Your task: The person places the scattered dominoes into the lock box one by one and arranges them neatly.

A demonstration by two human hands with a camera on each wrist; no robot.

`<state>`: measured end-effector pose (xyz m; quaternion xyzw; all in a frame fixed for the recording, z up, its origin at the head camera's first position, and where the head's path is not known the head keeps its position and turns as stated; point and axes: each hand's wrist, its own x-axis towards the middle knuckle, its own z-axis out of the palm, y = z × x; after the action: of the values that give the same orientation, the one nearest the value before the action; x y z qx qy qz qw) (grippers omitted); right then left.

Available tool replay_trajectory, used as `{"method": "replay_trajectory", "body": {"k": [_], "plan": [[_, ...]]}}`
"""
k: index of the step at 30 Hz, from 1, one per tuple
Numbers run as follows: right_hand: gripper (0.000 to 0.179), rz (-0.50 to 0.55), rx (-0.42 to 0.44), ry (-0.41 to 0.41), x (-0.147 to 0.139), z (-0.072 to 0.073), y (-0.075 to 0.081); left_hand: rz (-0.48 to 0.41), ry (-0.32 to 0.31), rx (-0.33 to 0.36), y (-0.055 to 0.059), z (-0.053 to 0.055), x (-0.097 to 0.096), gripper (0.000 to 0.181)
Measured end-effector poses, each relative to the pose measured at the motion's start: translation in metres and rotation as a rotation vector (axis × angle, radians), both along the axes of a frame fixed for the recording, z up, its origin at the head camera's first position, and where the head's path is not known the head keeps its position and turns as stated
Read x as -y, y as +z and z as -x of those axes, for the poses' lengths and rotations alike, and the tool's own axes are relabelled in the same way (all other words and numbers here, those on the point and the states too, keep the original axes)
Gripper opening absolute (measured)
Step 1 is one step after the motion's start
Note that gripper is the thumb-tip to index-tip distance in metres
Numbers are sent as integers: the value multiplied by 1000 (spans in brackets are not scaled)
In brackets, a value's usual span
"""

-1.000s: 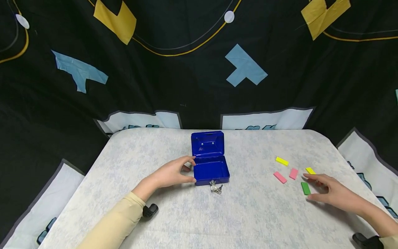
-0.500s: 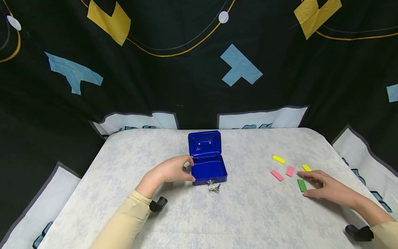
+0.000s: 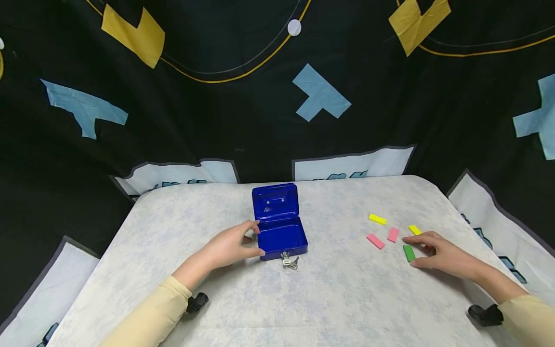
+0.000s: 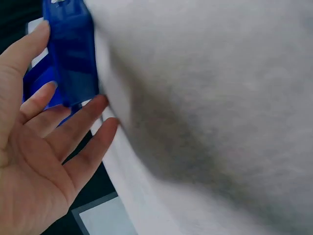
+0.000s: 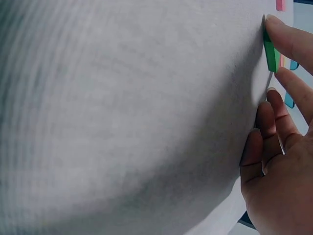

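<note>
A blue metal cash box (image 3: pixel 284 237) stands with its lid (image 3: pixel 275 201) raised, and nothing lies inside. Hanging at its front is a small padlock (image 3: pixel 285 259) with keys (image 3: pixel 294 263). My left hand (image 3: pixel 227 245) is at the box's left side, thumb by the front corner, fingers spread loosely along the wall. A flat green block (image 3: pixel 409 253) lies on the table between the thumb and index finger of my right hand (image 3: pixel 446 255). In the right wrist view, thumb and index finger are at opposite ends of the green block (image 5: pixel 270 53); firm contact is unclear.
Two pink blocks (image 3: pixel 375 241) and two yellow blocks (image 3: pixel 377 219) lie scattered beyond and left of the right hand. The pale patterned cloth covers the table (image 3: pixel 338 299). A dark decorated curtain (image 3: pixel 243 125) hangs behind it.
My right thumb and index finger have come closer together around the green block. The left hand stays beside the box. The head view has swung slightly right; box and blocks keep their places.
</note>
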<state>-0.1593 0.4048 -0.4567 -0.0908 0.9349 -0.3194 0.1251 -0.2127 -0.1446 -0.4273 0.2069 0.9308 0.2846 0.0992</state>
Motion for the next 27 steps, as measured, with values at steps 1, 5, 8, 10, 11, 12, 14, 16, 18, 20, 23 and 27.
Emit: {"method": "replay_trajectory", "body": {"k": [1,5,8,10,11,12,14,16,18,20,23,27], "plan": [[66,2,2,-3,0,1,0,-2,7,0,-1,-1,2,52],[64,10,4,-14,0,3,0,-16,18,10,-3,-3,4,53],[62,9,2,-21,-1,1,0,-30,14,11,-3,-3,3,52],[60,11,2,-25,-2,0,-1,-36,11,7,-4,-3,3,52],[60,9,4,-28,-2,-1,-1,-35,11,6,-4,-3,4,52],[59,11,5,-30,-2,-2,-1,-34,12,5,-5,-3,4,52],[59,20,8,-34,-2,-2,-2,-28,11,2,-5,-2,5,53],[58,30,13,-34,-2,-3,-2,-24,11,2,-6,-2,6,54],[58,40,19,-31,-3,-4,-2,-22,7,0,-7,-2,6,55],[57,45,24,-27,-5,-4,-2,-25,-1,-5,-7,-2,6,55],[58,44,30,-30,-7,-3,-1,-28,-9,-12,-7,-1,6,54],[58,40,27,-40,-9,-3,0,-29,-9,-13,-7,0,5,54]]}}
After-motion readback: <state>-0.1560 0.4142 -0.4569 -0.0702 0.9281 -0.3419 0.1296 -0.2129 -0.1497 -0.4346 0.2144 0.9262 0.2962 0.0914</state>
